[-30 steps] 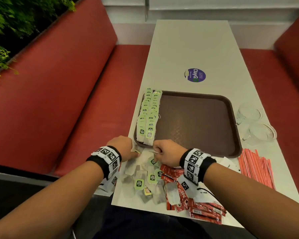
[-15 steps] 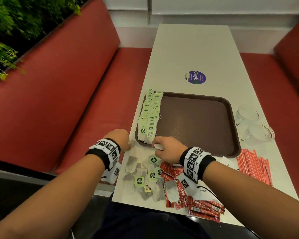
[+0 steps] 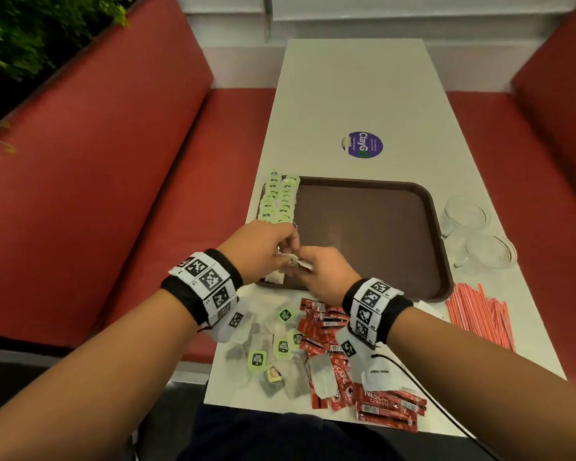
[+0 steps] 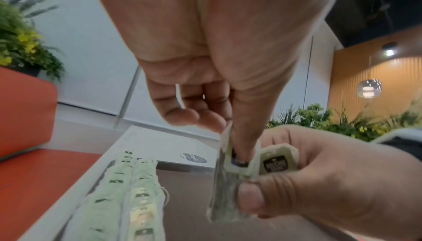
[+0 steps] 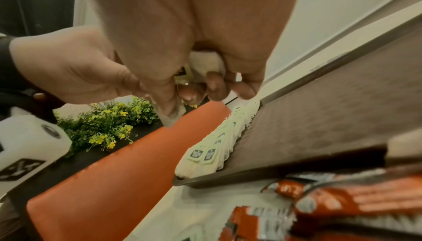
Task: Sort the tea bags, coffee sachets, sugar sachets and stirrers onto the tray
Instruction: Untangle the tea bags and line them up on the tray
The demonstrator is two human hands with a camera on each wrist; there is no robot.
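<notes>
A tea bag (image 4: 224, 193) is up in the air between both hands, just above the near left corner of the tray (image 3: 373, 234). The left hand (image 3: 258, 249) pinches the top of it with its thumb and finger. The right hand (image 3: 323, 271) pinches the lower part of the bag and its little green tag (image 4: 275, 162). It looks like two hands are used because the bag is thin and floppy and has a string, and this keeps the tag lying neatly on the bag.

Right under the hands, a long row of tea bags (image 3: 280, 201) runs along the left edge of the tray, from the far left corner toward the near one. Each bag leans on the next, with the green tags facing up. The held bag is probably going to the near end of this row, so all the tea stays together. The rest of the tray is bare, likely kept for the other kinds.

More loose tea bags (image 3: 270, 354) lie in a messy pile on the table (image 3: 346, 94) near its front edge, on the left. Red coffee packets (image 3: 343, 361) lie just beside them. A white sugar packet (image 3: 378, 374) sits among the coffee packets. Red stirrers (image 3: 479, 314) lie by the right edge of the table. None of these are sorted yet.

Two clear cups (image 3: 476, 234) stand beside the right edge of the tray. A round purple sticker (image 3: 363, 144) is on the table past the far edge of the tray.
</notes>
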